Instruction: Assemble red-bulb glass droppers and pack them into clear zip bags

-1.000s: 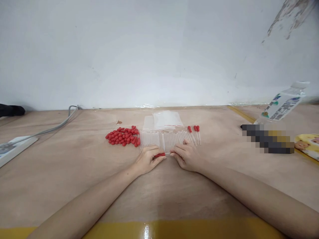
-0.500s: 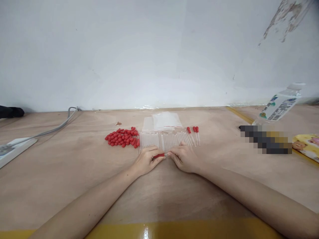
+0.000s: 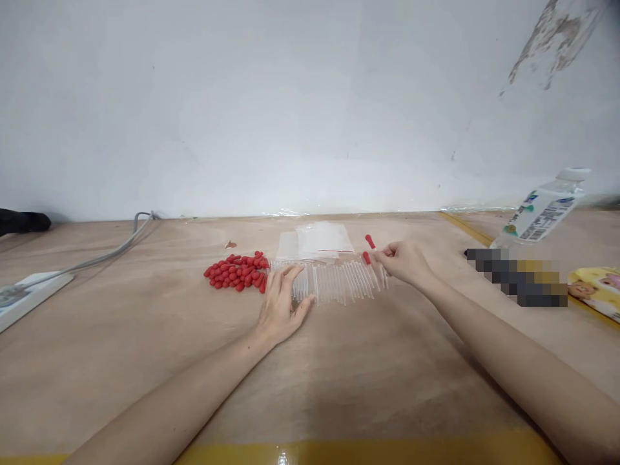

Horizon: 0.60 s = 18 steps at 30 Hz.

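Observation:
My left hand (image 3: 281, 303) has its fingers spread, thumb apart, over the left end of a row of clear thin tubes (image 3: 332, 283). No object shows in it. To its left lies a heap of red rubber bulbs (image 3: 236, 272), close to the fingers. At the right end of the row, my right hand (image 3: 404, 263) pinches a dropper (image 3: 370, 241) whose red bulb points up and left. Just below that bulb, another dropper (image 3: 367, 258) lies beside the tubes. My right fingers hide the spot where further red-bulbed droppers lay.
Clear plastic bags (image 3: 320, 239) lie behind the tubes. To the right are a tilted plastic bottle (image 3: 545, 210), a blurred-out dark object (image 3: 518, 278) and a yellow printed packet (image 3: 598, 287). A power strip (image 3: 39, 287) with a grey cable (image 3: 111, 250) sits at left.
My hands have parted. The right one has moved right and away from me with the red-bulbed dropper; the left has let go of the bulb and spread its fingers.

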Each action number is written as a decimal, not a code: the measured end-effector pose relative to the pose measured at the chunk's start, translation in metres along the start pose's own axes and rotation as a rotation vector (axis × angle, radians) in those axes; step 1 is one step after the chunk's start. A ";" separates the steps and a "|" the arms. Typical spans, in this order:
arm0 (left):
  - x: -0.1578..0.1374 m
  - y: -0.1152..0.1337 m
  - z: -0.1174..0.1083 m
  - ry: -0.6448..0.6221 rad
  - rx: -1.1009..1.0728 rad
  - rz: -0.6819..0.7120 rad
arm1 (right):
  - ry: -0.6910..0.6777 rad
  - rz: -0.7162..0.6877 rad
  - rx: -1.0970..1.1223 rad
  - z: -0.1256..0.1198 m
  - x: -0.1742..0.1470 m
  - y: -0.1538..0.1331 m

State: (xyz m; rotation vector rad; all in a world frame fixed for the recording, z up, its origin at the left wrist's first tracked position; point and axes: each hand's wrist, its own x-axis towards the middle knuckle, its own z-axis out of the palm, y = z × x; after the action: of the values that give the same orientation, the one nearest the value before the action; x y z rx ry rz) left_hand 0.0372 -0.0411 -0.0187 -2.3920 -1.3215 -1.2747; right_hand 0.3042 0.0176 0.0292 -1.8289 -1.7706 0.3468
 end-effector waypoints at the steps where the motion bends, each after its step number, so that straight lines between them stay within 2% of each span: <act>1: 0.001 0.000 0.000 0.009 0.018 -0.005 | 0.013 0.052 -0.044 0.002 0.003 0.005; 3: 0.001 -0.001 -0.001 0.040 0.049 -0.037 | 0.017 0.104 -0.127 0.009 0.006 0.013; 6: 0.002 -0.004 -0.002 0.105 0.079 -0.098 | -0.005 0.111 -0.188 0.017 0.006 0.019; 10: 0.000 -0.007 0.000 0.138 0.089 -0.136 | -0.038 0.076 -0.215 0.020 0.006 0.021; 14: 0.001 -0.008 0.000 0.168 0.100 -0.177 | 0.044 0.026 -0.237 0.022 0.004 0.016; 18: 0.018 -0.017 -0.016 0.151 0.224 -0.241 | 0.044 -0.074 -0.262 0.029 -0.001 0.008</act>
State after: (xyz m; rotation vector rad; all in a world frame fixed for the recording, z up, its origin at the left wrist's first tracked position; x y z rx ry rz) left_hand 0.0194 -0.0270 0.0002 -1.9957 -1.6459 -1.2567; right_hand 0.2948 0.0229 0.0007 -1.9230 -1.9212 0.0462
